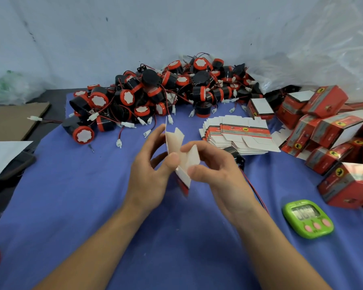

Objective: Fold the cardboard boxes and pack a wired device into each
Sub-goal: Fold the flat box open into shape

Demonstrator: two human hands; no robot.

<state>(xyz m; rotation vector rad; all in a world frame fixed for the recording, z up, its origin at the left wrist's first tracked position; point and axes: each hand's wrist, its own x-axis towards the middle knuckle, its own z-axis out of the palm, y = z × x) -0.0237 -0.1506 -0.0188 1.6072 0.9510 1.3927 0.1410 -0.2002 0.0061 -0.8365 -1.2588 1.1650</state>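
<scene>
Both hands hold one partly opened cardboard box blank (175,143) above the blue cloth; its white inside faces me and a red printed edge shows at the bottom. My left hand (150,164) pinches it from the left with thumb and fingers. My right hand (214,168) grips its right flap. A black wired device (236,156) with red and black wires lies on the cloth just behind my right hand, partly hidden. A stack of flat box blanks (239,133) lies right of centre. A heap of black and red wired devices (155,95) fills the back.
Folded red boxes (327,130) are piled at the right. A green timer (307,218) sits on the blue cloth (71,195) near the right front. Brown cardboard (13,120) and a white sheet (2,155) lie at the left. Clear plastic bags hang at the back right.
</scene>
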